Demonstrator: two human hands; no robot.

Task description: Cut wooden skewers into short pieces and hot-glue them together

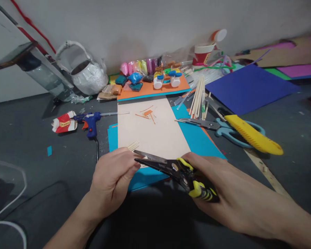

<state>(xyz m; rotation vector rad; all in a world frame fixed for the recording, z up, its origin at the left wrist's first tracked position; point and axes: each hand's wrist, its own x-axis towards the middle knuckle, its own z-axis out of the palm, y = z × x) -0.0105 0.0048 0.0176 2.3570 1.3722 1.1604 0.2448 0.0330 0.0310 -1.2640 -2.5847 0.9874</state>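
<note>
My right hand grips black-and-yellow scissors by the handles. Their blades are slightly apart, with the tips reaching the fingers of my left hand. That hand is closed, its fingers pressed together, and several thin wooden sticks poke out past them; their other ends are hidden. Beneath both hands lies a pale sheet of card on top of blue sheets. Orange paper scraps are scattered on the pale card.
A blue hot glue gun lies left, beside a crumpled red-and-white paper cup. To the right are blue-handled scissors, a yellow cutter and wooden sticks. Behind stand a small wheeled model, clay packets and a silver teapot.
</note>
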